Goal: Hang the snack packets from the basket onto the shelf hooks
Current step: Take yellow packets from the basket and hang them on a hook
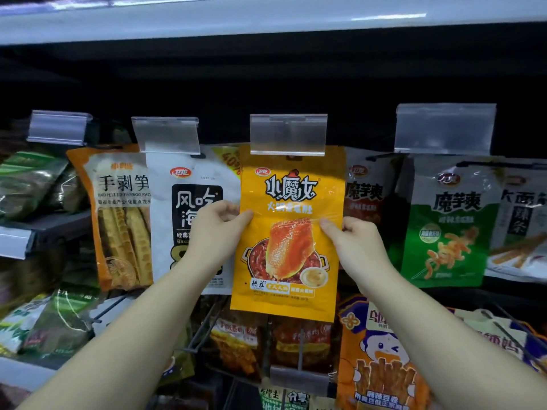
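Observation:
An orange snack packet (291, 232) with a hotpot picture hangs upright at the middle of the shelf, its top edge tucked behind a clear price-tag holder (288, 134) on a hook. My left hand (217, 226) pinches the packet's left edge at mid height. On the right edge, at about the same height, my right hand (352, 241) pinches it too. The hook itself is hidden behind the tag holder. The basket is out of view.
Neighbouring hooks carry a white packet (192, 179), a bamboo-shoot packet (118, 214), a red packet (367, 190) and a green packet (450, 226). Lower hooks hold more packets, among them an orange cartoon one (376, 356). A white shelf edge (266, 22) runs overhead.

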The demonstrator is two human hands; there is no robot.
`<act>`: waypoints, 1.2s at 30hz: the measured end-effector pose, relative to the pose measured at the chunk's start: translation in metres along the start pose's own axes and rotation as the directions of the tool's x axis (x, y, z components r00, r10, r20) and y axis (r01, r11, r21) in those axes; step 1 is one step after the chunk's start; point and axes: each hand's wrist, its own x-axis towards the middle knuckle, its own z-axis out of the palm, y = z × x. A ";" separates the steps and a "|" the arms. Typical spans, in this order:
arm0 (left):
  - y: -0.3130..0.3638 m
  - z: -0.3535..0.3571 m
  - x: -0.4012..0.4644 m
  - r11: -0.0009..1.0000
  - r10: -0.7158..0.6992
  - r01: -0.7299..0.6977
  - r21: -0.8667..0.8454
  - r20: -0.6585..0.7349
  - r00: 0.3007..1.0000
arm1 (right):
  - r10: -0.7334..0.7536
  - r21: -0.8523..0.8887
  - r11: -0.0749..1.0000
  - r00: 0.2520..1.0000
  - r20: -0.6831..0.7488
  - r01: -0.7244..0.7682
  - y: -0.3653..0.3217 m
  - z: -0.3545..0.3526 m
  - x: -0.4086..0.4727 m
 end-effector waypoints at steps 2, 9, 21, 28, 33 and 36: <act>-0.001 0.006 0.012 0.997 0.020 -0.020 0.070 0.003 1.000 | 0.033 0.002 0.999 0.999 -0.011 -0.033 0.002 0.002 0.009; -0.014 0.015 0.027 0.942 0.113 -0.105 0.319 -0.008 0.994 | 0.050 -0.104 0.993 0.998 -0.047 -0.055 0.012 0.007 0.031; -0.052 -0.073 -0.080 0.424 0.395 -0.268 0.865 0.090 0.914 | -0.750 -0.610 0.266 0.558 0.356 0.746 0.003 0.059 -0.059; -0.181 -0.207 -0.220 0.094 0.026 -0.080 0.992 0.077 0.997 | -0.626 -0.115 0.156 0.188 0.756 0.981 0.029 0.198 -0.161; -0.261 -0.273 -0.351 -0.059 -0.581 0.150 0.987 -0.156 0.799 | -0.384 0.123 0.161 -0.053 0.922 0.979 0.081 0.288 -0.244; -0.293 -0.293 -0.411 -0.096 -0.732 0.215 0.972 -0.215 0.647 | -0.138 0.168 0.198 -0.143 0.980 0.966 0.114 0.327 -0.285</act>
